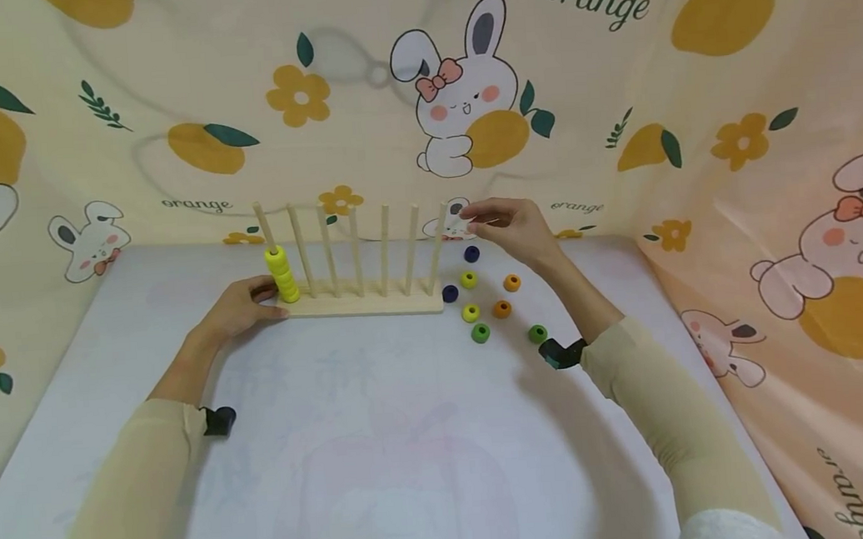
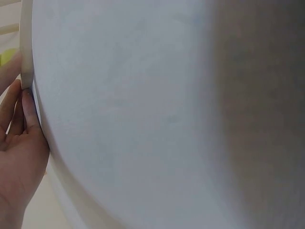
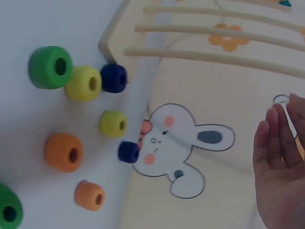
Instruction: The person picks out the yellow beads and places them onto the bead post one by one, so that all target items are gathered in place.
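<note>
A wooden peg rack (image 1: 366,307) with a row of upright pegs stands toward the back of the table. Several yellow beads (image 1: 282,275) are stacked on its leftmost peg; the other pegs are bare. My left hand (image 1: 242,306) grips the left end of the base, the thumb along its front; the left wrist view shows the fingers around the base edge (image 2: 26,52). Up by the top of the rightmost peg (image 1: 437,248) is my right hand (image 1: 507,224), thumb and forefinger close together. In the right wrist view, its fingers (image 3: 276,143) are loosely bent and no bead shows.
Loose beads lie right of the rack: two dark blue (image 1: 471,254), two yellow (image 1: 470,313), two orange (image 1: 503,309) and two green (image 1: 480,333). One green bead (image 1: 537,334) is close to the right wrist camera (image 1: 562,353). A printed cloth (image 1: 363,149) hangs behind the table.
</note>
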Tool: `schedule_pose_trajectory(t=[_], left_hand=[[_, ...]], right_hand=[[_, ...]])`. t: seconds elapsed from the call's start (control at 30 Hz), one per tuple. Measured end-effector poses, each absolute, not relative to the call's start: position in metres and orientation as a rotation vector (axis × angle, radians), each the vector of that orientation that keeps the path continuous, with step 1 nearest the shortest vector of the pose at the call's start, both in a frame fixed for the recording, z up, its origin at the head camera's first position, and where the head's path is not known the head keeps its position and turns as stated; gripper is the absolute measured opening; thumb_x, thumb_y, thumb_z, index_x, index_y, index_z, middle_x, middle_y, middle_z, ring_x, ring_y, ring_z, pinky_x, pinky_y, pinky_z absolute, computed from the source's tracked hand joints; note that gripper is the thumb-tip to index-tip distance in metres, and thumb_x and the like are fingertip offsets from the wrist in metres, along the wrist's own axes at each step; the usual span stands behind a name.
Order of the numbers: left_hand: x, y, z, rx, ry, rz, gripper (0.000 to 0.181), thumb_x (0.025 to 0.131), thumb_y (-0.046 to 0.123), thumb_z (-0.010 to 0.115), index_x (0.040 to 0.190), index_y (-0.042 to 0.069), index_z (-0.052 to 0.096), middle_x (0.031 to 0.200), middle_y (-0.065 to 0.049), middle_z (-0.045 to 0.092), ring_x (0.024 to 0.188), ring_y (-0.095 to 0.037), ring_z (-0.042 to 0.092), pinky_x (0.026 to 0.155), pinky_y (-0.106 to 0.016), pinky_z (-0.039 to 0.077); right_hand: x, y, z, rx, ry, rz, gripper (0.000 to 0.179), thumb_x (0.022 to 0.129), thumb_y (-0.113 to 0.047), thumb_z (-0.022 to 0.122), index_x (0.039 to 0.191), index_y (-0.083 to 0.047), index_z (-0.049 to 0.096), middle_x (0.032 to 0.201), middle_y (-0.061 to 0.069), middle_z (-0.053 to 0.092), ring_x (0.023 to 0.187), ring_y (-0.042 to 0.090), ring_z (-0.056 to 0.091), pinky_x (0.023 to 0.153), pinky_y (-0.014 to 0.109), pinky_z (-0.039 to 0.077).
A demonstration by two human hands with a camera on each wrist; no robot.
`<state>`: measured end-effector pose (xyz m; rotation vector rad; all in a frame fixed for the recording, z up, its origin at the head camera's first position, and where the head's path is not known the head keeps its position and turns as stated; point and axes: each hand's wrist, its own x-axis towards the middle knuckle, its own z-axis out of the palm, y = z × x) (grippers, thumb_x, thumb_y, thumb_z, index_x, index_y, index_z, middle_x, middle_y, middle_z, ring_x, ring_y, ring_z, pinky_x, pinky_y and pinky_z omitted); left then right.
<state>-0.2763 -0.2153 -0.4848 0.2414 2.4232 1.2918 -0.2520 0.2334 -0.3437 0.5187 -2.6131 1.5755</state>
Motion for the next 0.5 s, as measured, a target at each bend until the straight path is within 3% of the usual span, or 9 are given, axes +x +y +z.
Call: schedule_pose_trajectory(t=[0.3,0.5], left_hand=[[-0.278,-0.216,-0.485,0.220,2.424,1.285,0.083,0.087,0.015,0.077,0.152,-0.006,0.029,0.154,-0.027,0.034,0.143,-0.041,0.033,0.119,-0.051,0.024],[-0.276,-0.214,-0.484,0.207,2.426,1.282,0.082,0.087,0.013,0.077,0.151,-0.006,0.030,0.154,-0.027,0.034,0.142,-0.041,0.033,0.119,-0.050,0.025]], right_hand=[[-0.259,0.252,-0.379,0.440,-2.605,1.617,0.027,0.092,-0.011,0.072,0.118,-0.005,0.071,0.116,0.015,0.070,0.101,0.020,0.068,0.086,0.025,0.057],[-0.256,0.256,-0.399,0.342,-2.641,1.613,0.026,0.092,-0.014,0.073,0.118,-0.011,0.072,0.115,0.005,0.072,0.100,0.018,0.068,0.087,0.026,0.057]])
